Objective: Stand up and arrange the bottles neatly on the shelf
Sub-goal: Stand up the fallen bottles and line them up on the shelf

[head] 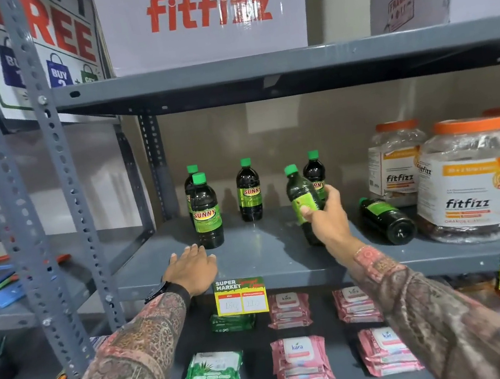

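While left hand (pixel 193 268) rests flat, right hand (pixel 325 216) tilts bottle (pixel 303 203).

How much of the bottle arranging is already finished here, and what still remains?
Done: four bottles stand upright, two at the left, one in the middle, one at the back right. In hand: the right hand holds a tilted bottle; the left hand rests flat on the shelf. Left: one bottle lies on its side beside the jars.

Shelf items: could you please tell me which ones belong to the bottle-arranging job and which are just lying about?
Job: held bottle; fallen bottle; four standing bottles; shelf.
Lying about: fitfizz jars; wipe packs; price tag; boxes.
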Demonstrator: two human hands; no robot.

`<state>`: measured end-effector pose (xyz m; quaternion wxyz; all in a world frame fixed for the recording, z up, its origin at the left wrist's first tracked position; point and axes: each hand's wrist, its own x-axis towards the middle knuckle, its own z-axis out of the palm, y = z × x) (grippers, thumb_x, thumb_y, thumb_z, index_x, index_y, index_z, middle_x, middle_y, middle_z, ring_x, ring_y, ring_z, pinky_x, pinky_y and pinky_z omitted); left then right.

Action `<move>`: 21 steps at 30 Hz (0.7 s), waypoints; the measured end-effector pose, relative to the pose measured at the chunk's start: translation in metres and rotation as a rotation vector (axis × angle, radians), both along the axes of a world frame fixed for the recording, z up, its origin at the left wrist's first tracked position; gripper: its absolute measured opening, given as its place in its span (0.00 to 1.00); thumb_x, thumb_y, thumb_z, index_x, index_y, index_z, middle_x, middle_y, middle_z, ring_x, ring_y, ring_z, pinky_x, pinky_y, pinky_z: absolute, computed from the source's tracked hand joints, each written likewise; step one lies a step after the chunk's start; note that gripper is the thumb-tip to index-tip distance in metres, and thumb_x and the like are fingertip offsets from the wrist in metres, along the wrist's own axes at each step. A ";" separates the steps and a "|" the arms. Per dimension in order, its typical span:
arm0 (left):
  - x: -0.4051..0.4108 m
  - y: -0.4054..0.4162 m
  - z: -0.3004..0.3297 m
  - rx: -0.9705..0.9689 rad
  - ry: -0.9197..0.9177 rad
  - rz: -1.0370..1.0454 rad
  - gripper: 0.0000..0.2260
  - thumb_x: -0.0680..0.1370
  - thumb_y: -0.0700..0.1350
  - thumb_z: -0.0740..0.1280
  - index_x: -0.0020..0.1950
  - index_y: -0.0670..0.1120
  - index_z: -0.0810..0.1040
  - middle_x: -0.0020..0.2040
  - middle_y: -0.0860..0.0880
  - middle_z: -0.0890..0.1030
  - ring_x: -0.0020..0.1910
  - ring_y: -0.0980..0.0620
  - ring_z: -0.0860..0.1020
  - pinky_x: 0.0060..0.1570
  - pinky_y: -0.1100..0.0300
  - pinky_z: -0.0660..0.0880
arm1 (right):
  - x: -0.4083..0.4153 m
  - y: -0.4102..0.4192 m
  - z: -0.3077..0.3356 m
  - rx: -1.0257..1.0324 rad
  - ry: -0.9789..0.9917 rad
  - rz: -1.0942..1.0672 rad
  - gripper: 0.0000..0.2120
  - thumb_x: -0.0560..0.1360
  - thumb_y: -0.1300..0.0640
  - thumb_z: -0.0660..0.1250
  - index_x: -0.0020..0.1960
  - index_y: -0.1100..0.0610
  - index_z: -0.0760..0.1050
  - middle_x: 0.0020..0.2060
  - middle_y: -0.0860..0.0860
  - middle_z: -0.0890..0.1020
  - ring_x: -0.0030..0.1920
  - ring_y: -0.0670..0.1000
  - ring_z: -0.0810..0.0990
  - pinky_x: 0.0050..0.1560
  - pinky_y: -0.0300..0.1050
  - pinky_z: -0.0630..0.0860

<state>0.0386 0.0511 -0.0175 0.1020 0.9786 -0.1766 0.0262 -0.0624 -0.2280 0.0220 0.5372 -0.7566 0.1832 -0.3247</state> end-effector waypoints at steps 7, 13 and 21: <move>0.002 -0.002 -0.002 0.004 -0.009 0.015 0.29 0.86 0.54 0.46 0.85 0.42 0.54 0.86 0.44 0.54 0.85 0.47 0.52 0.83 0.44 0.45 | 0.044 0.034 -0.020 0.075 -0.194 0.239 0.42 0.76 0.69 0.73 0.81 0.45 0.59 0.75 0.51 0.73 0.75 0.53 0.73 0.76 0.60 0.70; 0.002 -0.003 -0.002 0.017 -0.021 0.014 0.29 0.86 0.54 0.45 0.84 0.42 0.54 0.86 0.44 0.54 0.85 0.47 0.52 0.83 0.44 0.46 | 0.064 0.046 -0.023 0.016 -0.173 0.297 0.35 0.77 0.68 0.71 0.79 0.53 0.62 0.61 0.42 0.77 0.61 0.43 0.79 0.71 0.57 0.75; 0.002 -0.002 -0.003 0.024 -0.020 0.010 0.29 0.86 0.54 0.45 0.85 0.42 0.53 0.86 0.44 0.53 0.85 0.47 0.52 0.83 0.44 0.46 | 0.064 0.045 -0.033 -0.234 -0.059 0.082 0.43 0.66 0.45 0.83 0.72 0.54 0.66 0.66 0.51 0.74 0.65 0.53 0.76 0.66 0.52 0.75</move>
